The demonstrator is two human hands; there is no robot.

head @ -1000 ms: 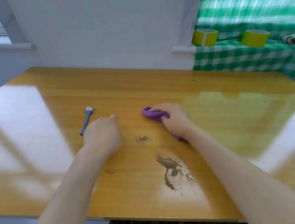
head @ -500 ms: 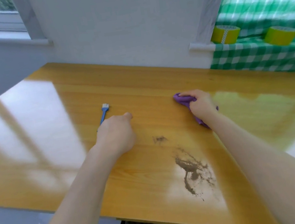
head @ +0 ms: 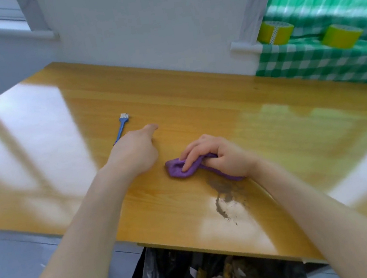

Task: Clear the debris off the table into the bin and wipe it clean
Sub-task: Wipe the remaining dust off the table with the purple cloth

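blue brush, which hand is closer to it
Left. The left hand rests right by the handle end of the blue brush; the right hand is farther to the right, gripping the purple cloth.

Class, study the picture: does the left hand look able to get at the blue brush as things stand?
Probably yes. The left hand rests on the table right beside the blue brush, with nothing between them. Only the right hand is busy, gripping the purple cloth.

Right hand [head: 214,158] on purple cloth [head: 178,170]

Glossy wooden table [head: 170,97], soft purple cloth [head: 178,170], plastic brush [head: 121,128]
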